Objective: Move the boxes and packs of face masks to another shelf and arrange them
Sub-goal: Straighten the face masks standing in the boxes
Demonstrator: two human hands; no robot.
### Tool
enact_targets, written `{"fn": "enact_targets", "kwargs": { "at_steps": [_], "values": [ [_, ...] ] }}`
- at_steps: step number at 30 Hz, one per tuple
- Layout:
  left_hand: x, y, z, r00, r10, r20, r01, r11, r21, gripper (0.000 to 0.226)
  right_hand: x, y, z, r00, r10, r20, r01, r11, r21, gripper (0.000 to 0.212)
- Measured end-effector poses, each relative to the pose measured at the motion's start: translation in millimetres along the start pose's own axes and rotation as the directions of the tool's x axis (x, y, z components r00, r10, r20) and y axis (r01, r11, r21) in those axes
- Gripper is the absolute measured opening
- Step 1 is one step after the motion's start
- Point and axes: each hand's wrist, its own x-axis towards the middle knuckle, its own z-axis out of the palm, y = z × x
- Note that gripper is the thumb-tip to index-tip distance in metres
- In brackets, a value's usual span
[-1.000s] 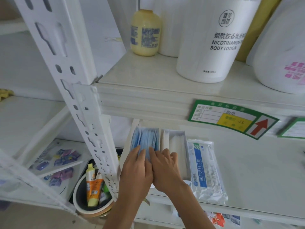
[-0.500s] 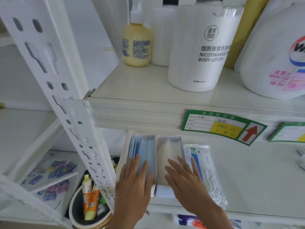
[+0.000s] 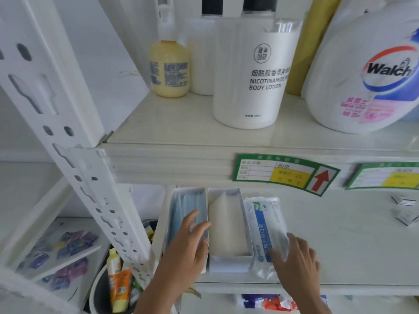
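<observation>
Thin white card: two open boxes side by side on the lower shelf (image 3: pixel 340 245), left box (image 3: pixel 181 207) of blue masks, middle box (image 3: pixel 226 223) of white. Likely light and crushable; lift by the short ends. Clear film pack (image 3: pixel 265 225) just right: soft, slippery, pinch an edge. Left hand (image 3: pixel 188 243) rests flat, fingers straight, on the blue masks; right hand (image 3: pixel 294 257) touches the pack's near end, fingers relaxed.

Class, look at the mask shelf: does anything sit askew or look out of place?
Mostly tidy. The two open boxes, blue masks and white masks, stand side by side and parallel. Only the plastic pack lies slightly slanted beside them, under the right hand.
</observation>
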Motion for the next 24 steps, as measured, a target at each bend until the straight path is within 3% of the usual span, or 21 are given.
{"fn": "enact_targets", "kwargs": {
  "at_steps": [4,9,13,17,20,24],
  "values": [
    [-6.4,1.3,3.3,0.994,0.025,-0.109,-0.020,0.999,0.048,0.036,1.1,3.4,-3.1,0.997,0.071,-0.024,-0.065,0.980,0.189,0.045],
    [-8.0,6.4,2.2,0.965,-0.124,-0.229,0.138,0.989,0.048,0.038,6.8,0.1,-12.5,0.990,0.066,-0.125,-0.046,0.987,0.156,0.043],
    [3.3,6.4,4.5,0.966,-0.221,-0.137,0.231,0.971,0.059,0.033,2.2,-10.6,-23.5,0.986,0.048,-0.157,0.017,0.922,0.387,0.029],
    [-0.5,3.2,4.4,0.986,-0.130,-0.102,0.137,0.989,0.064,0.026,1.0,-15.9,-54.5,0.935,0.112,-0.336,0.061,0.885,0.462,0.022],
    [-4.7,1.2,6.1,0.996,-0.087,0.012,0.085,0.987,0.136,0.045,-0.1,-32.4,-92.5,0.893,0.107,-0.437,0.165,0.827,0.538,0.020],
    [-6.6,3.2,5.0,0.999,-0.025,0.023,0.022,0.992,0.122,0.046,1.0,-71.9,-112.4,0.931,-0.042,-0.361,0.274,0.735,0.621,0.013]
  ]
}}
